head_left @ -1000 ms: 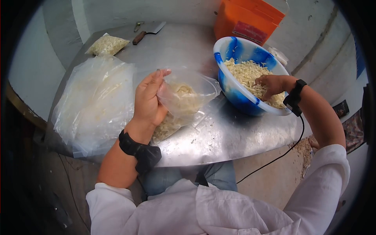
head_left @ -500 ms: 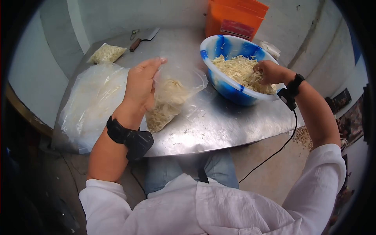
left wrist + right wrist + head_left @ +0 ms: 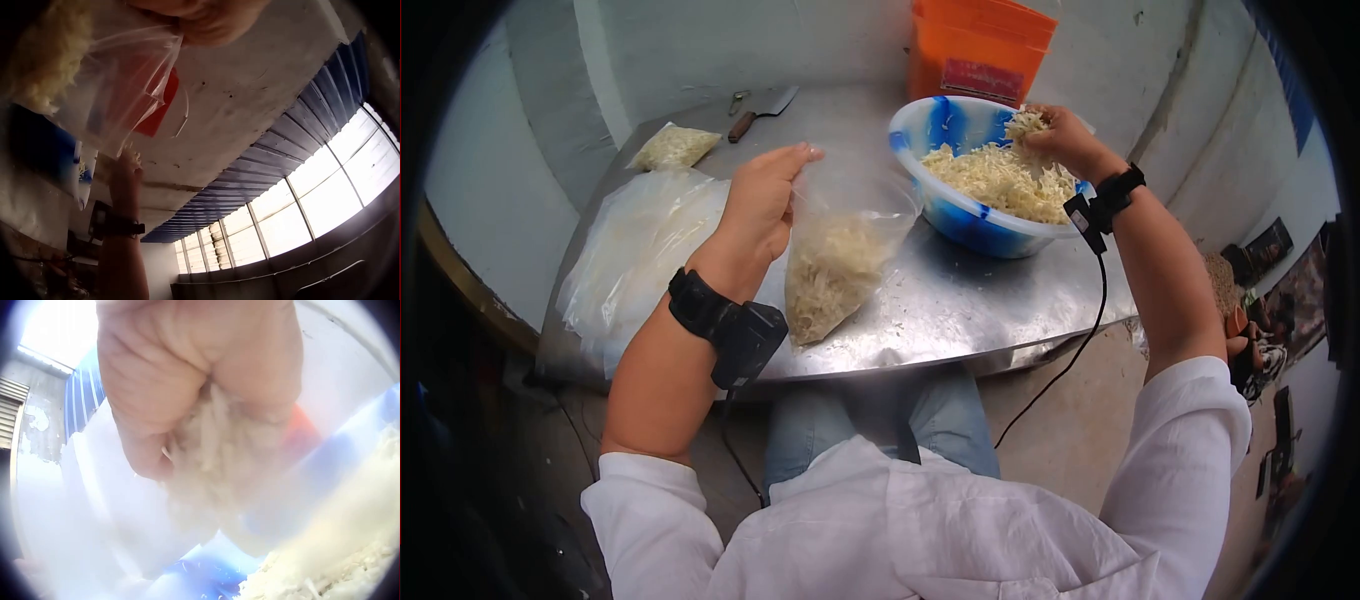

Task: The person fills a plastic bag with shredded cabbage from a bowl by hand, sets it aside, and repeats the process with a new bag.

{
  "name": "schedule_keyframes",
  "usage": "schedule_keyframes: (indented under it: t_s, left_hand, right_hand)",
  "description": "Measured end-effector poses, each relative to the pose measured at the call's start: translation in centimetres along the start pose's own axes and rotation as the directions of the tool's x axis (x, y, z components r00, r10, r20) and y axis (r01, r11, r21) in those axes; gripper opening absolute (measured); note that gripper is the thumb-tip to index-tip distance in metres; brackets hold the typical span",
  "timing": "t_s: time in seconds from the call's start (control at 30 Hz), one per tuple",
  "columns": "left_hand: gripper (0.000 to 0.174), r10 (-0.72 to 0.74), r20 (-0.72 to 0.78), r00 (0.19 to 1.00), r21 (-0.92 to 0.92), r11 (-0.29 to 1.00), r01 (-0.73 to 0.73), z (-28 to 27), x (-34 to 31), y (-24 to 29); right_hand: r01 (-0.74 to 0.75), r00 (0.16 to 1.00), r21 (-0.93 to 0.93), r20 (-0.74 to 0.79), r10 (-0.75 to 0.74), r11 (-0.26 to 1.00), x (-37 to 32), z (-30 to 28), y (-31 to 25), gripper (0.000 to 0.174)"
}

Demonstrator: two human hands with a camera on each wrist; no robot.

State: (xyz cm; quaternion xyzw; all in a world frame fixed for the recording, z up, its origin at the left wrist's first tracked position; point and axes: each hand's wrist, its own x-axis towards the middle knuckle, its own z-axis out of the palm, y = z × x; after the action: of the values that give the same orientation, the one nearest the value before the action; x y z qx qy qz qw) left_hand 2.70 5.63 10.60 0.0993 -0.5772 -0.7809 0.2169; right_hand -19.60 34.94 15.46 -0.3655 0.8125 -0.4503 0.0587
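My left hand (image 3: 755,198) pinches the rim of a clear plastic bag (image 3: 847,262), which is partly filled with pale shredded vegetable and rests low over the table. The bag's mouth gapes toward the right. In the left wrist view, the thin film of the bag hangs below the fingers. My right hand (image 3: 1070,143) grips a clump of pale shreds (image 3: 1025,124) above the far right side of a blue-and-white bowl (image 3: 972,228). Loose shreds (image 3: 990,175) fill much of the bowl. In the right wrist view, strands poke out between the curled fingers.
A stack of flat plastic bags (image 3: 640,250) lies at the left of the metal table (image 3: 960,320), with a filled bag (image 3: 675,147) behind it. A cleaver (image 3: 765,112) lies at the back. Behind the bowl stands an orange container (image 3: 980,45).
My right hand has risen out of the shreds in the bowl with a clump in its fingers. The left hand keeps its hold on the bag, which now hangs more upright.
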Motion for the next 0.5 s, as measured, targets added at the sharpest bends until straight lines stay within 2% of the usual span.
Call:
schedule_keyframes:
  t_s: [0.2,0.27,0.33,0.4,0.5]
  left_hand:
    - [0.016,-0.018,-0.022,1.000,0.041,0.999,0.019,1.1,-0.7,0.5]
    - [0.016,-0.023,-0.012,1.000,0.045,0.999,0.023,1.3,-0.9,0.6]
    - [0.016,-0.029,-0.001,1.000,0.047,0.998,0.029,1.8,-1.1,0.6]
    - [0.016,-0.040,-0.020,0.999,-0.005,0.999,0.040,2.2,-1.4,0.7]
    - [0.016,-0.038,-0.005,0.999,-0.009,0.999,0.038,1.8,-0.9,0.3]
  right_hand:
    - [0.025,0.999,0.201,-0.041,-0.017,0.979,0.5,0.7,-2.2,0.031]
    - [0.100,0.995,0.367,-0.010,-0.104,0.925,0.8,1.2,-4.0,0.030]
    - [0.118,0.991,0.404,0.006,-0.131,0.907,1.0,2.5,-6.3,0.028]
    - [0.193,0.963,0.505,0.067,-0.261,0.841,0.7,4.7,-8.9,0.027]
    - [0.264,0.940,0.566,0.031,-0.341,0.781,0.8,8.9,-10.9,0.024]
